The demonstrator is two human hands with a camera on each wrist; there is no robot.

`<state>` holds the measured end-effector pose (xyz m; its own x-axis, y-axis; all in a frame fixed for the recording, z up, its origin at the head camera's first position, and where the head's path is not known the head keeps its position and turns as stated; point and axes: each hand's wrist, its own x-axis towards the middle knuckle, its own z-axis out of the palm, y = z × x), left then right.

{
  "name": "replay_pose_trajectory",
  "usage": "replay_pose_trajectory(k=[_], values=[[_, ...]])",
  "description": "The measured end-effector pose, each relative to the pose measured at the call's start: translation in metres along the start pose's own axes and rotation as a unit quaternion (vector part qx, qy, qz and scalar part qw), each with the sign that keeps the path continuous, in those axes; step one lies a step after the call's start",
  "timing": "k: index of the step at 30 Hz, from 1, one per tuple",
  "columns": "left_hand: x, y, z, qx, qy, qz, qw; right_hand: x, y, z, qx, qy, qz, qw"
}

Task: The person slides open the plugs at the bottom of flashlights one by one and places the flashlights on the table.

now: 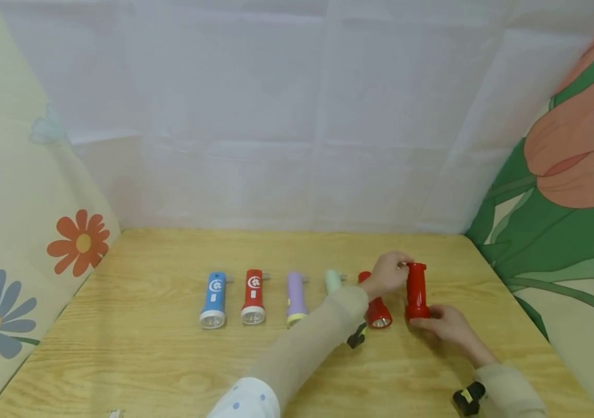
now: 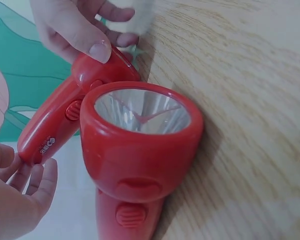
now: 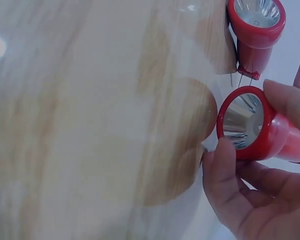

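Observation:
A red flashlight (image 1: 417, 290) lies at the right end of a row, its tail toward the back wall. My left hand (image 1: 388, 273) reaches across to that tail, fingertips holding its end. At the lamp end, my right hand (image 1: 448, 325) grips the red head between thumb and fingers. The right wrist view shows its reflector (image 3: 243, 121) facing the camera, with the right hand (image 3: 265, 200) around the rim. Just left of it lies a second red flashlight (image 1: 379, 313), partly covered by my left hand; its lamp (image 2: 142, 112) looms close in the left wrist view.
Farther left in the row lie a blue flashlight (image 1: 214, 299), a red-and-white one (image 1: 253, 296), a purple one (image 1: 295, 293) and a mint green one (image 1: 333, 280), partly hidden by my left arm. Small prongs stick out beside several tails. White sheeting (image 1: 297, 116) hangs behind the wooden table (image 1: 171, 360).

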<state>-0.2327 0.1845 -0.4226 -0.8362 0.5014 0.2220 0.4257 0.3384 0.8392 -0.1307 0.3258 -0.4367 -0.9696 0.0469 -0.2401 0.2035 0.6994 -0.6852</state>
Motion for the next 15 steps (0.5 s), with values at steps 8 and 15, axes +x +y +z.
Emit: replay_pose_trajectory(k=[8,15], values=[[0.0013,0.0034,0.0005,-0.028,0.030,0.004,0.9991,0.0035,-0.0030,-0.0019,-0.015,0.012,-0.013,1.000],[0.0009,0.0035,0.0028,-0.060,0.052,0.004,0.9968,0.0023,-0.0030,-0.0013,-0.028,0.017,-0.050,0.998]])
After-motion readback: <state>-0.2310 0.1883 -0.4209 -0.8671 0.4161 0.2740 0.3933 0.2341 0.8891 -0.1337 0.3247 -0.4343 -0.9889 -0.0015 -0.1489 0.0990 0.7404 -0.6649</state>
